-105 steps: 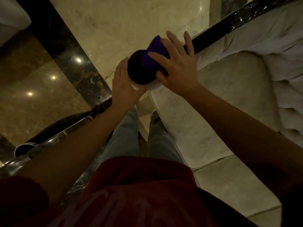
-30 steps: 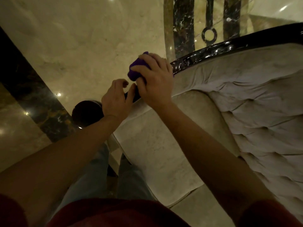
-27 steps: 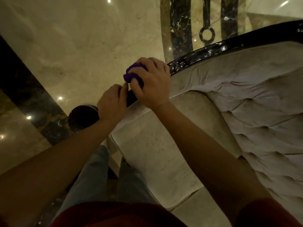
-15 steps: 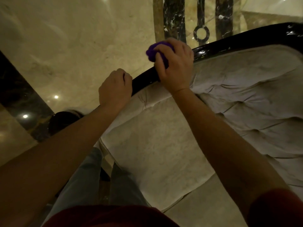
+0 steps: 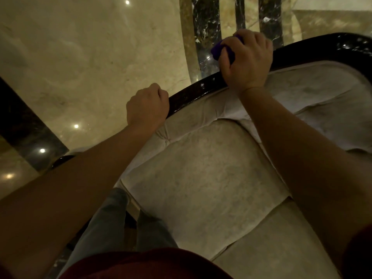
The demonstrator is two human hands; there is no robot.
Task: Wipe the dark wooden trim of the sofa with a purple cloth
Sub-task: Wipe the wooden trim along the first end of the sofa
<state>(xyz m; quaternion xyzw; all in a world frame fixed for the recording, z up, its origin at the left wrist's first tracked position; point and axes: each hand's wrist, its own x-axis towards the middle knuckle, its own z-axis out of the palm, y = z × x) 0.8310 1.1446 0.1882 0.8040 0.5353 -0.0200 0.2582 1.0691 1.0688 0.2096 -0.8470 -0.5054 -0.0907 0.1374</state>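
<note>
Our left hand (image 5: pixel 148 106) clenches the trim (image 5: pixel 193 92), likely bracing us as we lean over the sofa (image 5: pixel 211 178). The glossy trim runs lower left to upper right along the curved back. Farther up it, our right hand (image 5: pixel 246 61) grips the bunched cloth (image 5: pixel 218 49), pressing it onto the wood.

Two hands (image 5: pixel 148 105), one purple cloth (image 5: pixel 218 49), one dark trim (image 5: pixel 193 93), one sofa (image 5: pixel 211 178)
</note>
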